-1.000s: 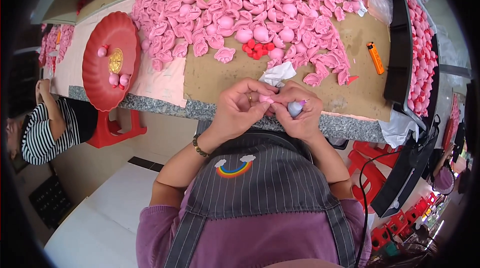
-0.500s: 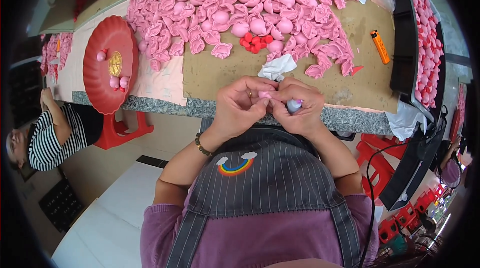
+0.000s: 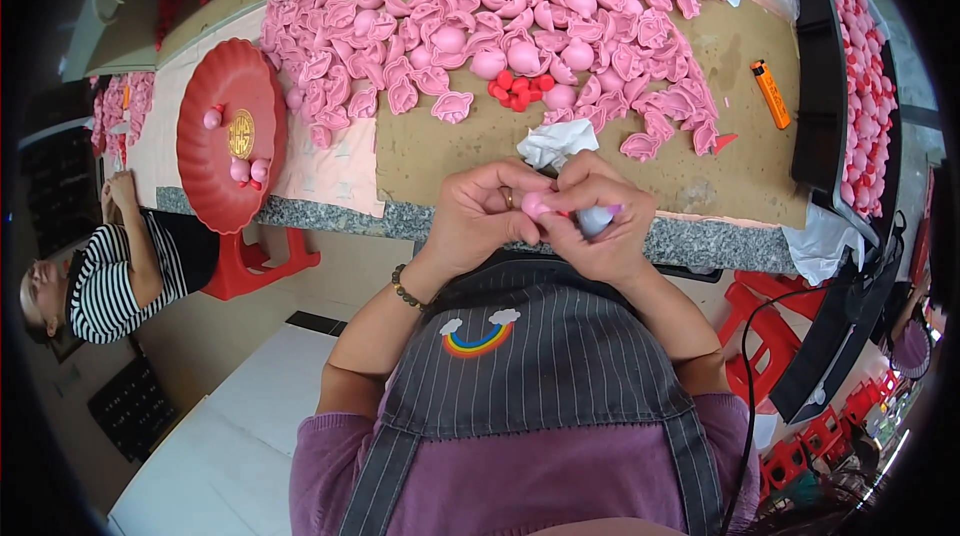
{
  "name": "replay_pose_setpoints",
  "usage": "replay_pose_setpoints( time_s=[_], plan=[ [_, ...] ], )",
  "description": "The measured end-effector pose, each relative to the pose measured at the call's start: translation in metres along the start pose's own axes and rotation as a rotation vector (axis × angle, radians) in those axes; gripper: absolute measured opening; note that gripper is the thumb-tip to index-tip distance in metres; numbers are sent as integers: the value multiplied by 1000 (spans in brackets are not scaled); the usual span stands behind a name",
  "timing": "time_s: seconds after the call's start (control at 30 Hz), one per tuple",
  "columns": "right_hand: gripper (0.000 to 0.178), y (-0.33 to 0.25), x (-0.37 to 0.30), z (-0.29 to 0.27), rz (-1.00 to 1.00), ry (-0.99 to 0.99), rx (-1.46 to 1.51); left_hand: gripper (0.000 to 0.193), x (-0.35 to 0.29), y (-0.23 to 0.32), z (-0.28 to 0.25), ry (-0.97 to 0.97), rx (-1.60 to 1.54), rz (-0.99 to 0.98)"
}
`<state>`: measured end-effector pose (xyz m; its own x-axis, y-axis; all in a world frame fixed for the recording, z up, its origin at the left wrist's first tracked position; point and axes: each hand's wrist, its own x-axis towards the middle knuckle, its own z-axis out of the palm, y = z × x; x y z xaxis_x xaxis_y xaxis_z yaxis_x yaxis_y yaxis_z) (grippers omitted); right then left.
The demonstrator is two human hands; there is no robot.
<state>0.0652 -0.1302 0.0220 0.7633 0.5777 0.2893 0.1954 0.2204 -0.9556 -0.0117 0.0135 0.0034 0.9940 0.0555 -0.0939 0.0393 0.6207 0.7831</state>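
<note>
Two bare hands are busy on the near side of a crumpled white tissue (image 3: 557,144), so I'll use that as the landmark. Just nearer than the tissue, a small pink ball (image 3: 537,204) sits between the fingertips of both hands. It looks round, so I can't make out a long axis or a facing, though a bit of red shows by its right side. Right hand (image 3: 620,248) has its thumb and index finger pinching at the ball, with a grey tube (image 3: 597,222) tucked in the same grip. The tube's visible length slants, purple end off to the upper right. Left hand (image 3: 478,211) is curled in from the other side, index over the top and thumb below; can't tell if they're really squeezing the ball.

Beyond the tissue there's a big heap of pink shells (image 3: 405,96), plus a little cluster of red pieces (image 3: 520,89). Well left of it is a red scalloped tray (image 3: 205,161) with three pink balls; well right, an orange lighter (image 3: 770,94).
</note>
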Motion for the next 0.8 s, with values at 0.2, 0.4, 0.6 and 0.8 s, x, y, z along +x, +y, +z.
replay_pose_setpoints(
  time_s=[0.2,0.4,0.6,0.8],
  plan=[
    [13,2,1,2,-109,-31,-72,40,1,3,0,-8,37,-9],
    [13,2,0,1,-106,-30,-83,34,0,1,0,-15,55,7],
    [12,2,-2,1,-109,-38,-90,40,-4,2,3,30,81,-28],
    [16,4,-7,6,51,-16,41,46,-6,2,-2,68,-1,-114]
  ],
)
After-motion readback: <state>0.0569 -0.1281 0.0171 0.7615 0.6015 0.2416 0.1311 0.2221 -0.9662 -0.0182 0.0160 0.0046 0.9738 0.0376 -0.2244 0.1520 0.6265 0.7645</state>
